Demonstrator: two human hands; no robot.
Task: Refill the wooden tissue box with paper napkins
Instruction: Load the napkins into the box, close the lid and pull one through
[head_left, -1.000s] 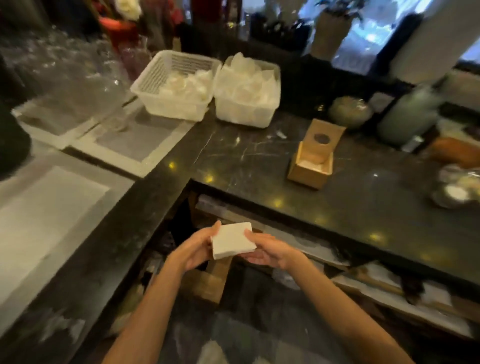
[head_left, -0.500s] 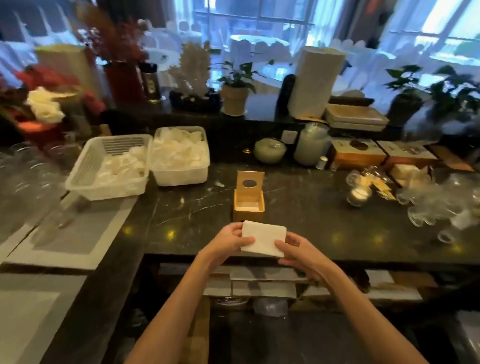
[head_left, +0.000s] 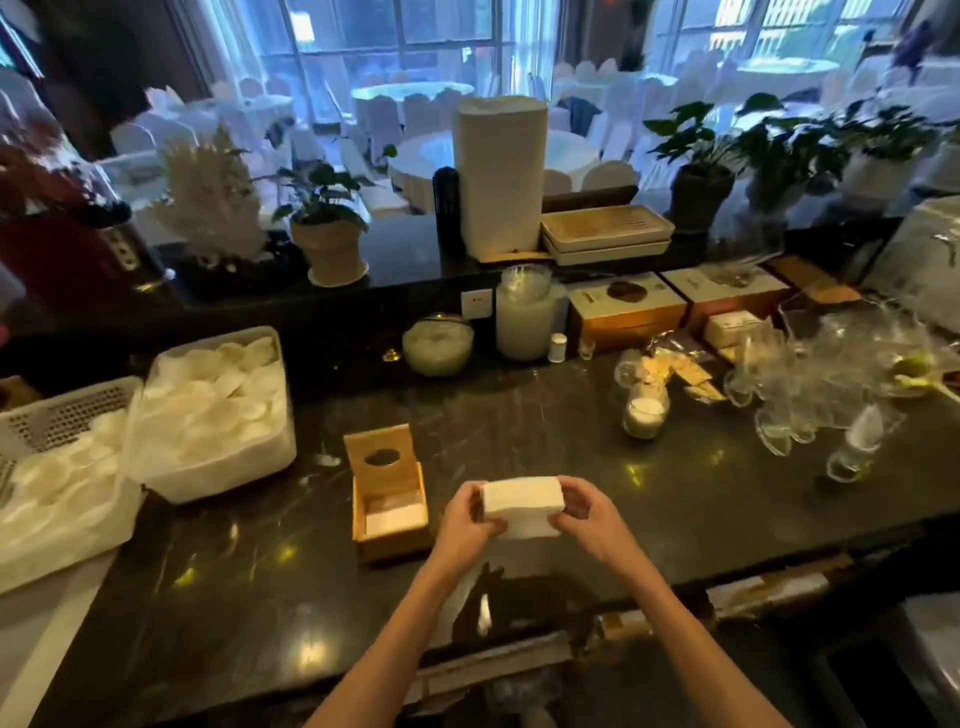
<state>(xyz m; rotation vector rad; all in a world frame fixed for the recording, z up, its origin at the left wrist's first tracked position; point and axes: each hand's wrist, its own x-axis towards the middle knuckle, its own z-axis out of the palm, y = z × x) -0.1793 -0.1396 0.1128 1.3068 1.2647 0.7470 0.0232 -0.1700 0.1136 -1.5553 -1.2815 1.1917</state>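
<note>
A person at a dark counter (head_left: 545, 431) holds a stack of napkins (head_left: 522, 505) between both hands, just right of the open box (head_left: 389, 506) it is meant to fill. The left hand (head_left: 467, 519) clasps the stack's left end, and the right hand (head_left: 582, 512) clasps the right end, thumbs on the near face; gripping both ends likely keeps the loose sheets squared so they can go in as one block. The stack hangs a little above the counter near its front edge, apart from the box.

The box stands toward the front edge, left of the hands, its lid (head_left: 378, 454) tipped up at the back (the oval slot faces the person), which leaves the mouth clear for loading from above. A thin layer of white paper lies at the bottom, so it seems nearly empty and the refill not yet begun.

Two white tubs (head_left: 218, 415) of folded white items sit by the counter's left edge, well apart from the box. Glasses (head_left: 810, 410) crowd the right end, and a jar (head_left: 644, 413) stands behind the hands, mid-counter. The next move looks to be a short carry leftward and down into the box, keeping the stack level.
</note>
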